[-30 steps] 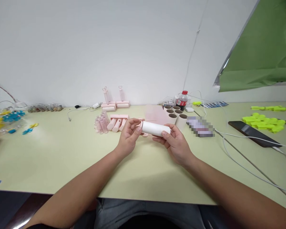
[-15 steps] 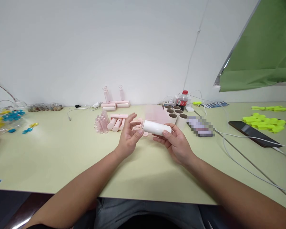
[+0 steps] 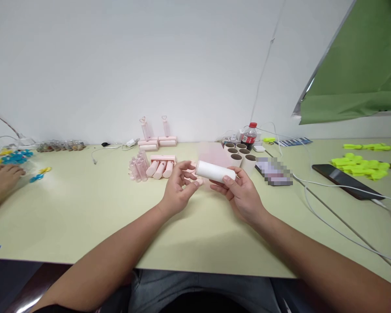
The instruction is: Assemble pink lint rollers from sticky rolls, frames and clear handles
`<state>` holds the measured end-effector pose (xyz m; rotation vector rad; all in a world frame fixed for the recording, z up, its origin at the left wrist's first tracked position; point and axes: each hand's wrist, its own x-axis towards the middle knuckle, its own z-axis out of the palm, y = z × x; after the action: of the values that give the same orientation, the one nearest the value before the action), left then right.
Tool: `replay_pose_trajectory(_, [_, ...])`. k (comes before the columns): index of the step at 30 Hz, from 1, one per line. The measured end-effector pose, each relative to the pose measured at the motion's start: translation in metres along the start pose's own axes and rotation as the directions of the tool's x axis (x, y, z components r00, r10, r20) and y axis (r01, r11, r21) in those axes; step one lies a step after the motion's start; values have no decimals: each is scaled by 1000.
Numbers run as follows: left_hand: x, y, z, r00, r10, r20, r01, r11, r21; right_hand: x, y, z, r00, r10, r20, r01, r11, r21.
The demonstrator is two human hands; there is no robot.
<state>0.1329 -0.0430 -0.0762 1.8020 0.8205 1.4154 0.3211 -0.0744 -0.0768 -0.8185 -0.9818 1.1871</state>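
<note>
My right hand (image 3: pixel 244 193) grips a white lint roller refill roll (image 3: pixel 216 171) near its right end, thumb on top and fingers underneath. The roll is held above the table, tilted slightly down to the right. My left hand (image 3: pixel 179 187) is by the roll's left end, its fingers curved and apart from the thumb. Whether its fingertips touch the roll's rim is hard to see. Small pink round parts (image 3: pixel 199 180) lie behind the left hand, mostly hidden.
Pink roller bodies (image 3: pixel 162 168) and clear pink handles (image 3: pixel 138 167) sit left of centre. Cardboard-cored rolls (image 3: pixel 248 163) stand at right, near a cola bottle (image 3: pixel 249 137) and phone (image 3: pixel 273 171). Another person's hand (image 3: pixel 6 176) is among blue and yellow pieces at far left.
My left hand has drawn its fingers in and lower beside the roll's end. The roll has shifted slightly right in my right hand. Another person's hand has appeared at far left.
</note>
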Motion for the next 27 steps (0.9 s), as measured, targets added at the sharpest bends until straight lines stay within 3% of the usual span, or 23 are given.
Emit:
replay_pose_trajectory(11, [2, -5, -1, 1000, -28, -6, 28, 1000, -9, -2, 5, -1, 997, -78, 4, 78, 993, -93])
replay_pose_trajectory(15, [2, -8, -1, 993, -87, 84, 94, 992, -79, -1, 3, 0, 996, -94, -8, 93, 990, -103])
replay_pose_trajectory(18, [0, -6, -1, 986, -21, 164, 8, 997, 75, -1, 2, -1, 987, -154, -35, 148, 980, -136])
replay_pose_trajectory(21, [-3, -2, -2, 953, 71, 295, -137, 968, 208, -1, 3, -2, 966, -245, -78, 224, 952, -208])
replay_pose_trajectory(27, [-8, 3, 0, 896, 83, 436, -247, 910, 334, -3, 1, -2, 947, -317, -56, 304, 938, -166])
